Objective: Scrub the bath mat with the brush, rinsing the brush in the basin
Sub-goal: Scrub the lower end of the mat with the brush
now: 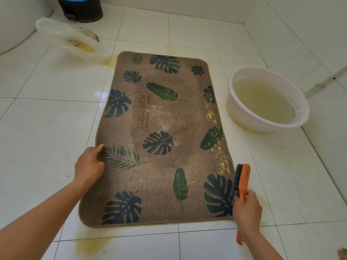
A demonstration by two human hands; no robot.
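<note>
At the far left, a thin clear plastic bag (pixel 69 37) lies crumpled on the white tiled floor (pixel 47 119), with a yellowish mess showing through it; behind it stands a dark bin (pixel 82 8) with a blue lid, its inside out of sight. The left hand (pixel 90 164) grips the left edge of the bath mat (pixel 159 139), fingers curled at the border and one digit stretched onto the pile. The mat lies flat on the floor in the middle, brown with green leaf prints and yellow specks along its right side. The right hand (pixel 247 209) has its fingers closed round the orange handle of the brush (pixel 242 182), whose dark bristles face the mat's right edge. Further right, well apart from the brush, the white basin (pixel 298 104) sits on the floor beside the mat, holding cloudy, yellowish water.
</note>
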